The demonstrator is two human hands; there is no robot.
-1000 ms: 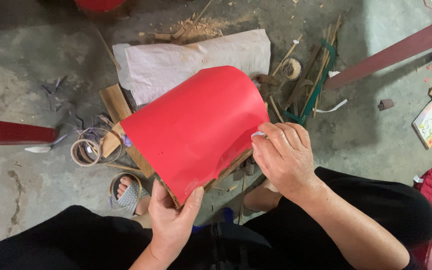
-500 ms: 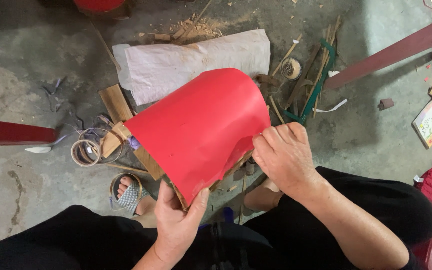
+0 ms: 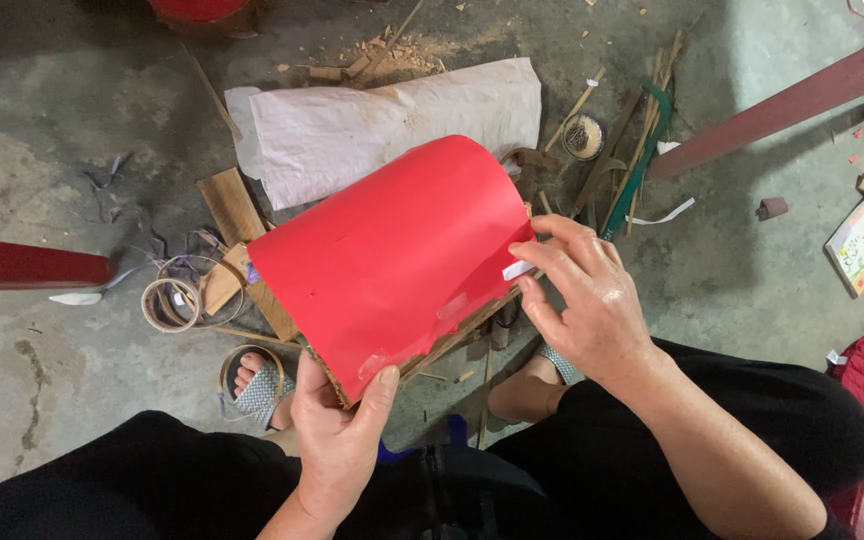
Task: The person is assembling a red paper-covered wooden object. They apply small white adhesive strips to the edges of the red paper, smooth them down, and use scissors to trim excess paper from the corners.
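I hold a curved frame covered with red paper (image 3: 397, 250) over my lap. My left hand (image 3: 342, 440) grips its lower corner, thumb on the red surface by a strip of clear tape. My right hand (image 3: 587, 295) rests on the right edge of the red paper, its fingertips pinching a small piece of white tape (image 3: 518, 270) against that edge. Thin bamboo slats of the frame show along the lower edge under the paper.
A white sack (image 3: 382, 120) lies on the concrete floor behind the frame. Tape rolls (image 3: 167, 303) and wood pieces sit at left, bamboo sticks and a green tool (image 3: 642, 150) at right. Dark red beams (image 3: 802, 95) cross both sides. My sandalled feet (image 3: 257, 385) are below.
My right hand has shifted up along the right edge and now pinches a bit of white tape there. The red frame has tilted slightly; my left hand keeps its grip.
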